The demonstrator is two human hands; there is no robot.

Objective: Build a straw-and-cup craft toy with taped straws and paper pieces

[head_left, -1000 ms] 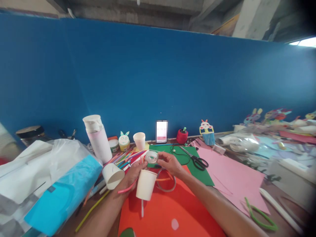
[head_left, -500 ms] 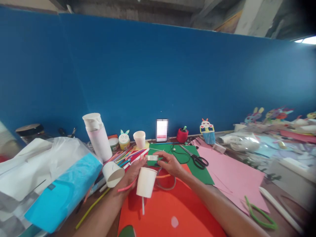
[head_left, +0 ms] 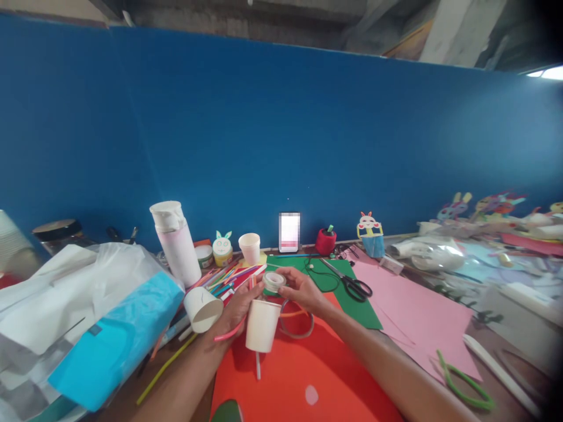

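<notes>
The cup's far side and the left hand's (head_left: pixel 240 307) lower fingers hide one another, so exactly which fingers grip it is hard to make out. The tapered white paper cup (head_left: pixel 263 326), tilted slightly, is held by that hand above the flat red paper sheet (head_left: pixel 303 375); a thin whitish stick (head_left: pixel 258 366) pokes from its base. A curved pink strip (head_left: pixel 231 333) emerges by the left wrist, its other end hidden. A thin grey loop (head_left: pixel 312 323) beneath the right hand (head_left: pixel 304 289) is partly covered. A dark green shape (head_left: pixel 227 412) is cut off below. Both forearms slant inward from the bottom edge. The hands are slightly apart, the right pinching a round whitish tape roll (head_left: pixel 274 282) between thumb and fingers, left fingertips at its near-left side.
</notes>
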